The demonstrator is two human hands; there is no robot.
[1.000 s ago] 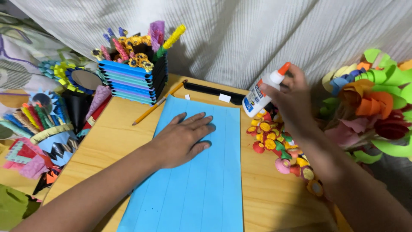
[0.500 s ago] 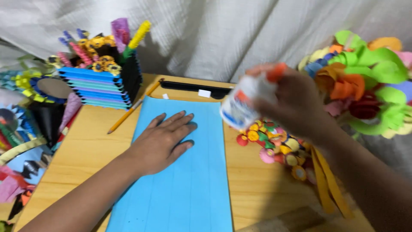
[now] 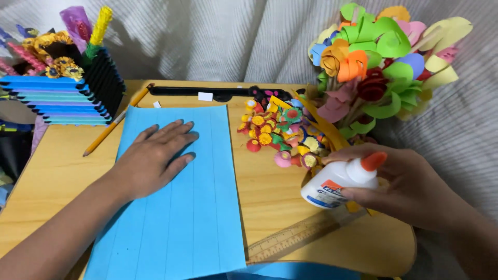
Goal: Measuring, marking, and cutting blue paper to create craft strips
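A sheet of blue paper with faint ruled lines lies flat on the wooden table. My left hand rests palm down on its upper left part, fingers spread. My right hand is at the table's right edge, holding a white glue bottle with an orange cap; the bottle lies tilted on its side, cap pointing right.
A pile of small paper flowers lies right of the sheet. A paper-flower bouquet stands at the back right. A blue paper holder sits back left, a pencil beside it. A ruler lies near the front.
My right hand has carried the glue bottle from high above the flower pile down to the table's right edge. The left hand stays on the blue paper. The view shifted right.
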